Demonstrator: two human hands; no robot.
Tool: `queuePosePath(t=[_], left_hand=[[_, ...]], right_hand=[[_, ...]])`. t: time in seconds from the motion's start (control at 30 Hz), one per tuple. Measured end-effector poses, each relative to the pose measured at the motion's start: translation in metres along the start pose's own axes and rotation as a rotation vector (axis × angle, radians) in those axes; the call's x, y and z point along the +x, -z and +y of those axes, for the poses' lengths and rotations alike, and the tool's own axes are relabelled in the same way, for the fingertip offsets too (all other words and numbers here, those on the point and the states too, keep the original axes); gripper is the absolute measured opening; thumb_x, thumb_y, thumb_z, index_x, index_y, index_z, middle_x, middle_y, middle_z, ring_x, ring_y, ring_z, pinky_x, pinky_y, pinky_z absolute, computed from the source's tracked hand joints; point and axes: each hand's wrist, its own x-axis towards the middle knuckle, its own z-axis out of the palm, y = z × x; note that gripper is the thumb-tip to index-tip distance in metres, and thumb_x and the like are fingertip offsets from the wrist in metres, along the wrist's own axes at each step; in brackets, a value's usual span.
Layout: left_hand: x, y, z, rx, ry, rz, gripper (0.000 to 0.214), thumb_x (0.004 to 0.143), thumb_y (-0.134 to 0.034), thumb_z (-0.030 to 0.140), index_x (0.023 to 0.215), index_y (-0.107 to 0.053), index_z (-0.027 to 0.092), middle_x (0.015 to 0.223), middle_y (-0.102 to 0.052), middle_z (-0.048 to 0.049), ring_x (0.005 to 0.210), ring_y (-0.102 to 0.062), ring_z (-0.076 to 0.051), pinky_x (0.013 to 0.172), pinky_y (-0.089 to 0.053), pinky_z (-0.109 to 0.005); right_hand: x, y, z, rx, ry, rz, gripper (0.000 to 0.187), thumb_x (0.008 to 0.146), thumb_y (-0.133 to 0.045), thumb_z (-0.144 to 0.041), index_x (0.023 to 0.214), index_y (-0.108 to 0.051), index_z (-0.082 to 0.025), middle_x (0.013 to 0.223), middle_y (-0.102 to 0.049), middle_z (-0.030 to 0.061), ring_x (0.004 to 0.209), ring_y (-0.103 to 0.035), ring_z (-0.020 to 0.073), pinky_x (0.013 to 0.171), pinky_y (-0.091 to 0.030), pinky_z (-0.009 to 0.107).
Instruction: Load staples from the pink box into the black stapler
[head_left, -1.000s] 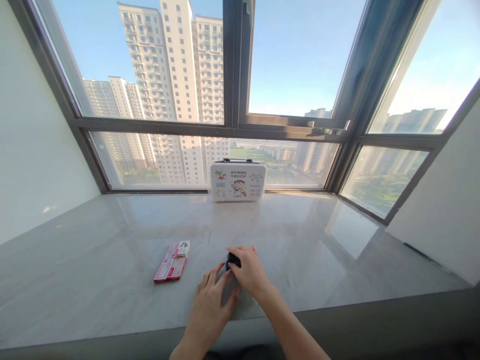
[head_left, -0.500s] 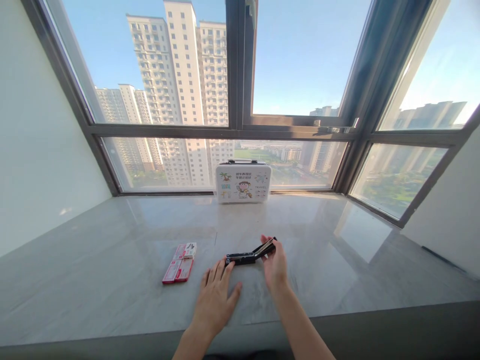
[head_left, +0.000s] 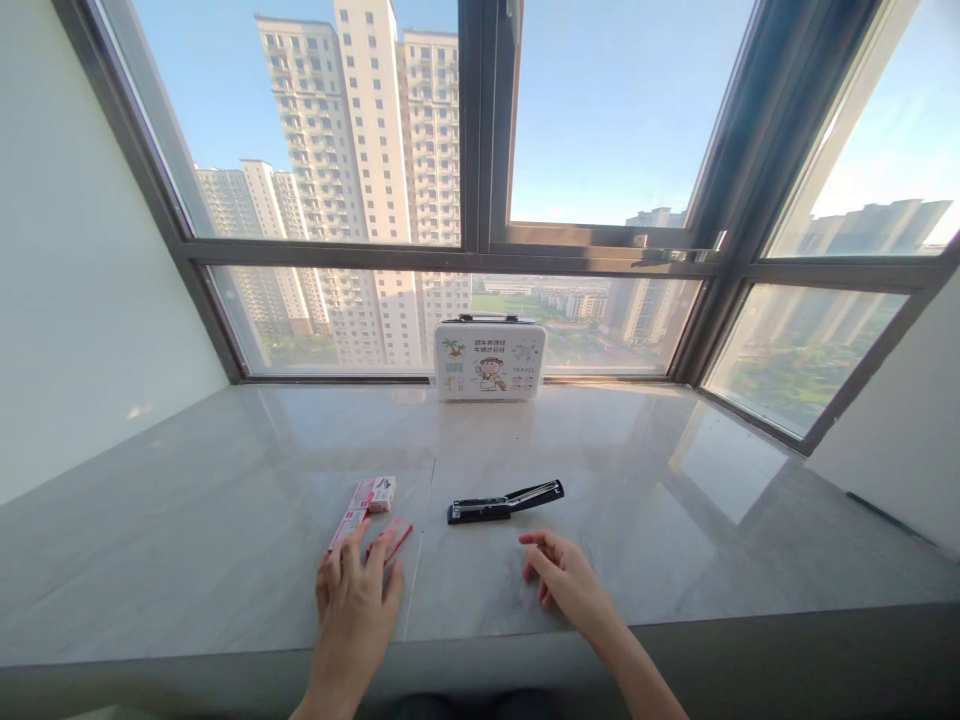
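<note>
My left hand [head_left: 355, 580] is over a group of small red-and-white boxes [head_left: 361, 493], which look like staple boxes. Its thumb and fingers are on one red box [head_left: 401, 538], turned at a slant and partly hidden under them. My right hand [head_left: 559, 575] hovers above the sill with loosely bent fingers and nothing in them. Beyond it a black stapler [head_left: 480, 509] lies unfolded, its upper arm tilted up to the right and the metal inside showing. Neither hand touches the stapler.
A white case [head_left: 490, 362] with cartoon prints and a dark handle stands against the window at the back. The grey marble sill [head_left: 247, 560] ends at a front edge close to me. Dark window frames [head_left: 337, 257] and side walls enclose it.
Both hands have left the stapler, which stays unfolded on the sill. My left hand has gone left to the boxes and shifted one rightward; my right hand has drawn back toward me.
</note>
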Motion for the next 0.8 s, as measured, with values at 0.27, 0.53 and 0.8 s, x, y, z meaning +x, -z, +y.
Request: queuePosePath(t=[0.27,0.53,0.8], left_hand=[[0.014,0.011,0.045,-0.520,-0.292,-0.426,0.035,0.088,-0.061,0.027,0.123,-0.063,0.028,0.118,-0.067,-0.0035,0.110,-0.059,-0.023,0.098,-0.046,-0.036],[0.029,-0.014,0.055,-0.719,-0.199,-0.455,0.039,0.082,-0.068,0.031,0.120,-0.066,0.025,0.114,-0.067,-0.0058,0.102,-0.062,-0.023,0.097,-0.047,-0.038],[0.027,-0.018,0.050,-0.716,-0.191,-0.448,0.051,0.082,-0.069,0.033,0.132,-0.060,0.027,0.115,-0.067,-0.0051,0.104,-0.062,-0.021,0.097,-0.047,-0.036]], right_hand=[[0.024,-0.044,-0.022,-0.452,0.125,-0.114,0.039,0.092,-0.051,-0.049,0.080,-0.069,-0.016,0.066,-0.065,0.0016,0.062,-0.057,0.0149,0.055,-0.035,0.023],[0.038,0.004,-0.011,-0.500,0.045,-0.050,0.034,0.090,-0.054,-0.044,0.078,-0.067,-0.014,0.063,-0.063,0.0007,0.059,-0.055,0.0144,0.055,-0.033,0.023],[0.030,-0.003,-0.058,-0.855,0.297,-0.022,0.018,0.081,-0.066,-0.038,0.089,-0.076,-0.025,0.068,-0.067,-0.0002,0.063,-0.057,0.0160,0.059,-0.032,0.025]])
